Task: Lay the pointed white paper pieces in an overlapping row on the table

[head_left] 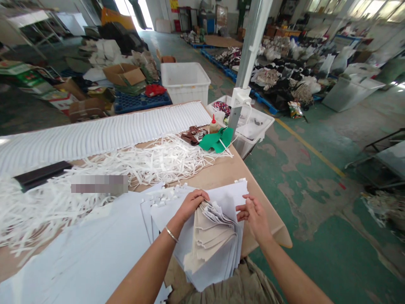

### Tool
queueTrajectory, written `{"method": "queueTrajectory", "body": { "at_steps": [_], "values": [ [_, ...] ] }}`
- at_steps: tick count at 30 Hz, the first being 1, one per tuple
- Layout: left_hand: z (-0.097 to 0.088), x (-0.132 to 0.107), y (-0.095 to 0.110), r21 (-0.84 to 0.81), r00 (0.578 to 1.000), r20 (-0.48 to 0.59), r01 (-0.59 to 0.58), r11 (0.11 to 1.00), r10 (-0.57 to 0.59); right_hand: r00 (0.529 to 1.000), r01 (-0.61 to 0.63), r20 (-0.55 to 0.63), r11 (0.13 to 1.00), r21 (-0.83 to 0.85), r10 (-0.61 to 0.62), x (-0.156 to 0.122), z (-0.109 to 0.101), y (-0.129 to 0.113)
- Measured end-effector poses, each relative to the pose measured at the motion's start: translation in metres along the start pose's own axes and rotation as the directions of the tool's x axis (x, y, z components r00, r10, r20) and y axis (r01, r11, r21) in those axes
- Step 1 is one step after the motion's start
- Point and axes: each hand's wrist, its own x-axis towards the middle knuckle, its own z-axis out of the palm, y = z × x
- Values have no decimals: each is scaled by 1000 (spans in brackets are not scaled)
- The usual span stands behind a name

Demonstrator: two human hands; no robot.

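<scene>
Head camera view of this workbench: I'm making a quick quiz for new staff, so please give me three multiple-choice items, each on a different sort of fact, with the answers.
1. Where does the red-capped squeeze bottle stand?
A. On the floor
B. On the table, beside the green cut piece
C. Inside a cardboard box

2. How many bangles does the left wrist wear?
A. None
B. Two
C. One

3. What state is the stack of sheets in, at the left hand and right hand?
A. Fanned open between the hands
B. Squared flat on the table
C. Rolled into a tube

Answers:
1. B: the bottle stands on the tabletop, next to the green piece.
2. C: a single bangle circles the wrist.
3. A: the sheets spread in a fan between both hands.
</scene>
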Motion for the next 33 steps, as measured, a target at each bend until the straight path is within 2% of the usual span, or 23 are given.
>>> {"method": "queueTrajectory", "body": {
  "at_steps": [2,4,6,7,9,12,14,16,17,19,20,22,23,25,27,30,31,33],
  "values": [
    [-1,-2,1,82,997,-29,-62,995,64,995,-3,-99,968,-250,-23,14,-7,8],
    [-1,-2,1,92,994,-41,-93,991,97,987,12,-125,826,-564,-101,27,-13,18],
    [1,0,0,56,997,-21,-71,996,73,986,18,-102,698,-716,-130,34,-15,25],
    [3,1,0,43,999,-16,-49,998,50,986,24,-92,674,-738,-136,34,-15,27],
    [6,4,1,38,1000,-25,-1,999,2,983,91,-46,694,-714,-177,28,-11,24],
    [10,8,2,37,998,-46,35,999,-33,967,245,59,844,-477,-247,12,-2,12],
    [10,10,2,-6,998,-33,52,999,-52,973,224,111,951,-213,-204,4,1,4],
    [9,9,2,-73,997,-26,73,995,-75,990,106,95,994,-24,-104,5,0,0],
    [9,8,2,-98,996,-29,83,992,-86,996,63,56,998,-13,-62,8,-1,0],
    [8,6,5,-100,994,-51,94,991,-99,998,37,-51,979,-200,-48,19,-5,4],
    [8,6,6,-69,992,-64,100,993,-104,994,26,-92,929,-368,-64,25,-6,8],
    [6,8,9,45,988,-107,116,992,-111,990,-8,-108,739,-673,-88,37,-9,18],
    [4,11,10,124,983,-122,150,981,-135,990,-50,-123,664,-746,-63,42,-10,22],
    [1,21,8,251,987,-40,159,955,-154,992,-78,-125,608,-790,-35,49,-11,26],
    [0,32,1,361,996,80,15,932,-47,990,-64,-130,638,-768,-58,50,-11,25],
    [2,47,-17,472,970,142,-242,847,198,976,80,-111,779,-622,-188,39,-9,17],
    [2,50,-23,470,962,128,-274,839,242,971,140,-93,833,-535,-222,33,-8,14],
    [2,52,-34,405,967,86,-253,879,238,973,210,-26,926,-314,-230,20,-3,8]
  ]
}}
